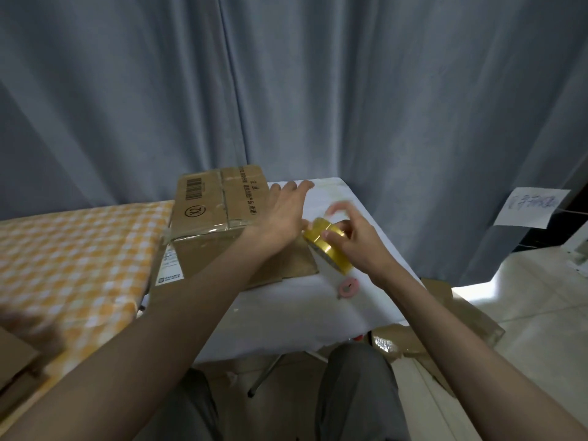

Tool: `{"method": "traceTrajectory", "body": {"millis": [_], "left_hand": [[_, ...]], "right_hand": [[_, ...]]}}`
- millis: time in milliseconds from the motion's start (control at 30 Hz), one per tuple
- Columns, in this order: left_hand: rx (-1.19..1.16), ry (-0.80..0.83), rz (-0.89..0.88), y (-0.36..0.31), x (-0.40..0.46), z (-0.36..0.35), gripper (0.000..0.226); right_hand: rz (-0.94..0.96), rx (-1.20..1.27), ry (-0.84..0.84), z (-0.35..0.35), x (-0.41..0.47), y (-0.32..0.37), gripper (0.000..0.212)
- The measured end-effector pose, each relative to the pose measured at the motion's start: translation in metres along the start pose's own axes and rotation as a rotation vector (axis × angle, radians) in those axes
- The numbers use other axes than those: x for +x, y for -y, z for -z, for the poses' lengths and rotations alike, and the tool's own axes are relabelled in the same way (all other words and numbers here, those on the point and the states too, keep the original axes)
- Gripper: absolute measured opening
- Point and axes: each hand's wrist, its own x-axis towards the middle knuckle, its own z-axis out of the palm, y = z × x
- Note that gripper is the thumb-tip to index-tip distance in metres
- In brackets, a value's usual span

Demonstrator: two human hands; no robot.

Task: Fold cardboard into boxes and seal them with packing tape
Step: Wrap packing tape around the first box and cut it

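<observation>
Tape roll (327,246) gripped edge-on in right hand (356,246), fingers curled round its rim, above white table (302,307). Left hand (283,214) flat, fingers straight, beside closed box (216,214) at table's far left. Probably light, stiff, glossy, slippery on its band; best held through the core or across both flat faces. Box light, rigid at corners, seams soft.
</observation>
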Motion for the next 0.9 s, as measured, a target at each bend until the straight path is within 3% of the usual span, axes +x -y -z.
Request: {"method": "traceTrajectory", "body": {"millis": [33, 100, 267, 367, 500, 567, 700, 900], "left_hand": [[-0.013, 0.002, -0.008, 0.003, -0.002, 0.0, 0.071], [-0.085, -0.029, -0.029, 0.012, -0.008, 0.001, 0.064], [-0.157, -0.265, 0.015, 0.047, -0.035, 0.022, 0.026], [-0.161, -0.333, 0.089, 0.074, -0.059, 0.035, 0.025], [-0.164, -0.438, 0.165, 0.115, -0.094, 0.04, 0.028], [-0.235, -0.497, 0.228, 0.131, -0.109, 0.036, 0.032], [-0.483, -0.574, 0.33, 0.142, -0.126, 0.019, 0.037], [-0.805, -0.455, 0.49, 0.129, -0.123, -0.01, 0.056]], "right_hand": [[-0.007, -0.019, 0.01, -0.001, 0.004, -0.004, 0.043], [-0.004, -0.117, 0.007, -0.006, 0.013, -0.013, 0.053], [0.055, -0.5, 0.087, -0.03, 0.028, -0.044, 0.042], [0.063, -0.622, 0.152, -0.039, 0.03, -0.06, 0.036], [0.033, -0.661, 0.1, -0.044, 0.033, -0.06, 0.025], [0.049, -0.566, -0.021, -0.049, 0.039, -0.043, 0.017], [0.098, -0.117, -0.264, -0.066, 0.043, 0.013, 0.018], [-0.012, -0.021, -0.226, -0.088, 0.047, 0.036, 0.011]]}}
